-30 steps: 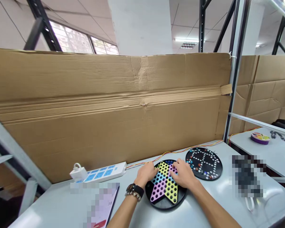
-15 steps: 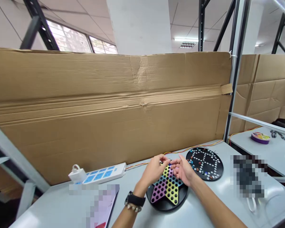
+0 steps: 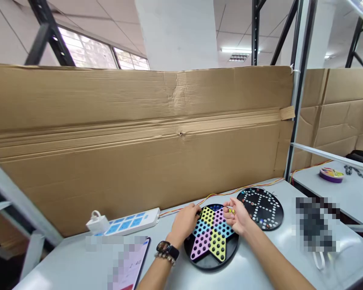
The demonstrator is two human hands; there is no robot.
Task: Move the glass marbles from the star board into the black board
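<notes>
A round black Chinese-checkers board (image 3: 212,237) with a coloured star of holes lies on the grey table in front of me. My left hand (image 3: 184,222) rests curled on the board's far left rim; I cannot make out anything in it. My right hand (image 3: 237,216) hovers over the board's right side, palm up and cupped around small marbles, a yellow one showing at the fingertips. A second round black board (image 3: 261,207) with white circles and several marbles on it lies just to the right.
A tall cardboard wall (image 3: 139,137) closes off the back of the table. A white power strip (image 3: 124,221) with a plug lies at the left, and coloured wires (image 3: 230,192) run along the back. A neighbouring table (image 3: 335,189) holds a purple round object.
My hands rose and met above the board, then parted. The left hand went back to the board's far left rim; the right now cups marbles palm up.
</notes>
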